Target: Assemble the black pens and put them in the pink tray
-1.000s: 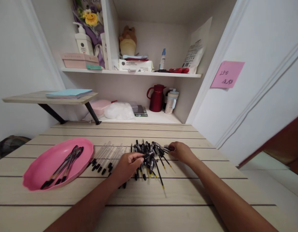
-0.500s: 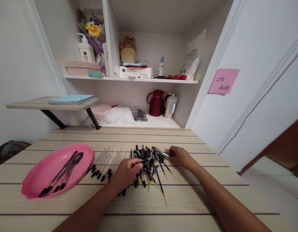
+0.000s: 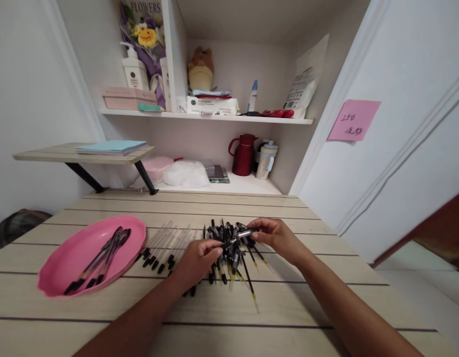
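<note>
My left hand (image 3: 200, 260) is closed, thumb and forefinger pinching a small black pen part (image 3: 226, 244). Opposite it, my right hand (image 3: 276, 237) is closed on a black pen cap (image 3: 245, 233) with a silvery label. The two pieces meet end to end above the pile; I cannot tell whether they are joined. Below lies a heap of black caps (image 3: 236, 258) and ink refills (image 3: 249, 285) with yellow bands. Left of the heap, clear pen barrels (image 3: 164, 238) with black ends lie in a loose row, partly behind my left hand.
A pink oval tray (image 3: 62, 258) at the left holds several black pens (image 3: 108, 253). Behind it, a small raised shelf (image 3: 58, 152) on black legs carries blue-covered papers (image 3: 112, 147). A red jug (image 3: 243, 156) and a pale cup (image 3: 265, 161) stand in the back cabinet.
My right hand has lifted the pen cap and brought it left to the piece in my left hand. The left hand has barely moved; the view has shifted slightly.
</note>
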`<state>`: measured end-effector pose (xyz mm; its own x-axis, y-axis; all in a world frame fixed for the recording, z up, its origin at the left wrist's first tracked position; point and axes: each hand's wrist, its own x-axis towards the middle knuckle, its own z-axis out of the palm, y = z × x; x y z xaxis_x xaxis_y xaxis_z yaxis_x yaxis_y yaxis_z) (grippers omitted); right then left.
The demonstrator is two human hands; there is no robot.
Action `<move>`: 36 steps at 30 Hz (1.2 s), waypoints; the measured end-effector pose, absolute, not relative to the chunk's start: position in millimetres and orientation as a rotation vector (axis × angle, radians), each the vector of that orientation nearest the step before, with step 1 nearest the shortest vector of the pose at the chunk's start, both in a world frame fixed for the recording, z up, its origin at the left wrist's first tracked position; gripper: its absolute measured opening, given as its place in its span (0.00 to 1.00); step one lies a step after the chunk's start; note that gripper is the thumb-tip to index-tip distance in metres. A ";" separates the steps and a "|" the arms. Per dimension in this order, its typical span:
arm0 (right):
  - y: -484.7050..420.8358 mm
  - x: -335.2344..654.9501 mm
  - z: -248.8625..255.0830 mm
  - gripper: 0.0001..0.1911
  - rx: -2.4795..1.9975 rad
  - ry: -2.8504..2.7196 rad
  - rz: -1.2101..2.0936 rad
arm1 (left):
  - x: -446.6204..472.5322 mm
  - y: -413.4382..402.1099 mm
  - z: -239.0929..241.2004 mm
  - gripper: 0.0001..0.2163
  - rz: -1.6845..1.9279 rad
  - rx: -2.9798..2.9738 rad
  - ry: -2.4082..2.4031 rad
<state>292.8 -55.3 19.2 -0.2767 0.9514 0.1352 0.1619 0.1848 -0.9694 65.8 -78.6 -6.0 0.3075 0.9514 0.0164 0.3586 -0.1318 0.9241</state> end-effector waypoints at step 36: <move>-73.6 261.8 9.0 0.10 -1.069 -2.050 0.684 | 71.3 -83.9 0.6 0.13 0.850 1.758 1.164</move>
<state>261.8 -73.6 9.0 -0.4021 0.8471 0.3475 0.4686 0.5164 -0.7168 71.3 -83.9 0.6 0.3382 0.9372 0.0854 0.3668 -0.2148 0.9052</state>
